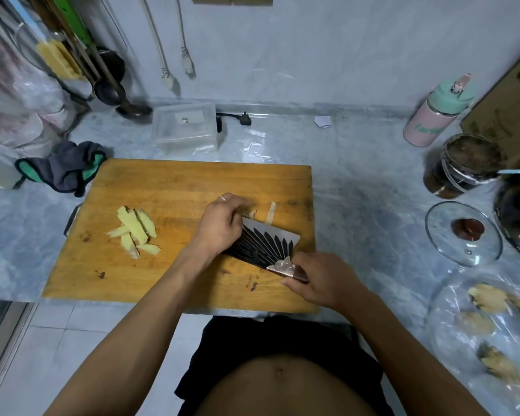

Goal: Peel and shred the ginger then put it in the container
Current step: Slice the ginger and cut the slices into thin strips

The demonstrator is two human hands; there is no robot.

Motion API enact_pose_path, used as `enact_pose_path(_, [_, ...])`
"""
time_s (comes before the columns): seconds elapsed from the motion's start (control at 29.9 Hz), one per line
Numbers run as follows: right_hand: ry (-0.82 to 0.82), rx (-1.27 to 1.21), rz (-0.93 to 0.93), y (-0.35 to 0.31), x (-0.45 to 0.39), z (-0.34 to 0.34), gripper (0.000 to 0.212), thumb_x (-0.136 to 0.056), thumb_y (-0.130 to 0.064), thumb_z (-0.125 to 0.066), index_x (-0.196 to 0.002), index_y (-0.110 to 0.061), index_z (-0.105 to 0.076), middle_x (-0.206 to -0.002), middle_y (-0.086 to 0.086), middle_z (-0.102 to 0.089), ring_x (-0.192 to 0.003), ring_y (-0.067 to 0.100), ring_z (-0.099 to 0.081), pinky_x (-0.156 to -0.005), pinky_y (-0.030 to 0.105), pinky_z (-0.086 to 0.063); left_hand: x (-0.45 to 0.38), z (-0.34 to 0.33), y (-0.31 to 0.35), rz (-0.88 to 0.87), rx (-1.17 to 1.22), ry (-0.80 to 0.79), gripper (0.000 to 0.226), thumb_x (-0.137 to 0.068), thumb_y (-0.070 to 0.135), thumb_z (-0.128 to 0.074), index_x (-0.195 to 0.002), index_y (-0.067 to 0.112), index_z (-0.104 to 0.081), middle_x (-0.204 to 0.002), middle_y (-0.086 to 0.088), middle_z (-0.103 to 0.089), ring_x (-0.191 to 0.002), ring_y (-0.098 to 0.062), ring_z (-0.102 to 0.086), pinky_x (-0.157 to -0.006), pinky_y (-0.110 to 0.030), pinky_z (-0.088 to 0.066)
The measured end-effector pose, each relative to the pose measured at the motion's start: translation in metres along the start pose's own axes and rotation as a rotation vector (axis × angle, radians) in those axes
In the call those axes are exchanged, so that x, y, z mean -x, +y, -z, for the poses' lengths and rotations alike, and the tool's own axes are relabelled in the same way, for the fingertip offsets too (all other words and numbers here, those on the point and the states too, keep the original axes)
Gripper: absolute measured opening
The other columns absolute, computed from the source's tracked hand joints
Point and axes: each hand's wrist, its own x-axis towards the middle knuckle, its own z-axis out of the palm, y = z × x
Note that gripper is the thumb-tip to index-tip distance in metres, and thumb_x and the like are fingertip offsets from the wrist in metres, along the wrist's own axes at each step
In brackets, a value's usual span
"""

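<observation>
Right hand (321, 282) gripping cleaver (267, 243), left hand (222, 225) pinching ginger piece (253, 213), pale yellow slices (135, 231) piled on board (168, 181)

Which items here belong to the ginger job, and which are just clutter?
In the job: knife held by right hand; ginger piece under left hand; ginger slices; cutting board; container.

Lying about: cloth; bottle; jar; glass lid; ladle; cardboard box.
</observation>
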Motion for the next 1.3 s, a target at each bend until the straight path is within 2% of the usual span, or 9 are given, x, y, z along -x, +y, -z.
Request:
enact_pose_path(0.17, [0.081,-0.404,-0.282,-0.005,-0.003,-0.005,0.032,-0.086,-0.04,-0.074,-0.075,-0.016,-0.057,-0.062,-0.008,-0.053,-0.057,0.007,-0.048,-0.056,0.029,-0.035,0.029,0.017,0.003,0.123,0.192,0.433,0.021,-0.092,0.003,-0.059,-0.103,0.013,-0.074,-0.098,0.005,-0.066,-0.09,-0.005,-0.059,-0.079,-0.007,-0.042])
enact_pose_path(0.27, [0.106,-0.516,-0.355,-0.02,-0.018,-0.004,0.044,-0.087,-0.043,-0.071,-0.069,-0.007,-0.054,-0.059,0.007,-0.053,-0.054,0.017,-0.052,-0.054,0.034,-0.037,0.054,0.022,-0.01,0.277,0.282,0.645,0.02,-0.094,0.007,-0.057,-0.104,0.012,-0.073,-0.101,0.002,-0.068,-0.092,-0.007,-0.063,-0.079,-0.016,-0.049])
enact_pose_path(0.33, [0.114,-0.637,-0.4,-0.034,-0.032,-0.002,0.047,-0.088,-0.045,-0.068,-0.062,-0.012,-0.048,-0.061,0.016,-0.059,-0.053,0.026,-0.057,-0.054,0.039,-0.045,0.067,0.024,-0.025,0.384,0.295,0.626,0.018,-0.094,0.008,-0.058,-0.101,0.014,-0.073,-0.1,0.001,-0.071,-0.093,-0.012,-0.066,-0.08,-0.023,-0.051])
enact_pose_path(0.5, [-0.073,-0.882,-0.389,-0.065,-0.07,0.007,0.039,-0.092,-0.04,-0.068,-0.07,-0.012,-0.052,-0.056,0.006,-0.052,-0.046,0.016,-0.05,-0.052,0.03,-0.043,0.1,0.035,-0.08,0.674,0.106,0.572,0.021,-0.089,0.01,-0.06,-0.103,0.015,-0.074,-0.105,-0.008,-0.071,-0.093,-0.024,-0.067,-0.082,-0.027,-0.05])
enact_pose_path(0.63, [-0.211,-0.805,-0.325,-0.08,-0.099,0.003,0.033,-0.095,-0.032,-0.066,-0.074,-0.012,-0.05,-0.062,0.012,-0.049,-0.053,0.023,-0.049,-0.053,0.034,-0.043,0.102,0.05,-0.106,0.876,-0.028,0.523,0.038,-0.089,0.022,-0.064,-0.125,0.011,-0.061,-0.133,-0.019,-0.049,-0.116,-0.036,-0.054,-0.097,-0.037,-0.044])
enact_pose_path(0.8, [-0.256,-0.698,-0.306,-0.102,-0.125,0.002,0.026,-0.096,-0.025,-0.063,-0.075,-0.012,-0.053,-0.062,0.007,-0.052,-0.052,0.019,-0.052,-0.05,0.03,-0.043,0.081,0.059,-0.119,0.511,-0.454,0.066,0.061,-0.096,0.037,-0.053,-0.152,0.027,-0.031,-0.162,-0.017,-0.009,-0.147,-0.039,-0.009,-0.118,-0.053,-0.014])
enact_pose_path(0.9, [-0.26,-0.642,-0.313,-0.115,-0.134,-0.003,0.026,-0.095,-0.026,-0.063,-0.076,-0.013,-0.051,-0.063,0.007,-0.053,-0.051,0.016,-0.053,-0.05,0.03,-0.044,0.077,0.068,-0.144,0.282,-0.62,-0.182,0.057,-0.1,0.033,-0.039,-0.155,0.027,-0.023,-0.164,-0.011,-0.008,-0.15,-0.034,-0.004,-0.12,-0.053,-0.007])
enact_pose_path(1.07, [-0.271,-0.654,-0.334,-0.141,-0.143,-0.013,0.026,-0.096,-0.031,-0.063,-0.078,-0.015,-0.052,-0.066,0.008,-0.053,-0.052,0.016,-0.054,-0.051,0.028,-0.045,0.091,0.102,-0.188,0.107,-0.686,-0.179,0.043,-0.098,0.022,-0.047,-0.141,0.017,-0.048,-0.151,-0.013,-0.042,-0.145,-0.033,-0.028,-0.119,-0.051,-0.019])
enact_pose_path(1.3, [-0.269,-0.701,-0.322,-0.161,-0.16,-0.02,0.034,-0.096,-0.028,-0.063,-0.07,-0.014,-0.047,-0.06,0.006,-0.051,-0.052,0.02,-0.051,-0.051,0.03,-0.044,0.107,0.143,-0.221,0.025,-0.568,-0.097,0.037,-0.099,0.028,-0.045,-0.131,0.019,-0.06,-0.149,-0.006,-0.047,-0.142,-0.03,-0.034,-0.117,-0.048,-0.027])
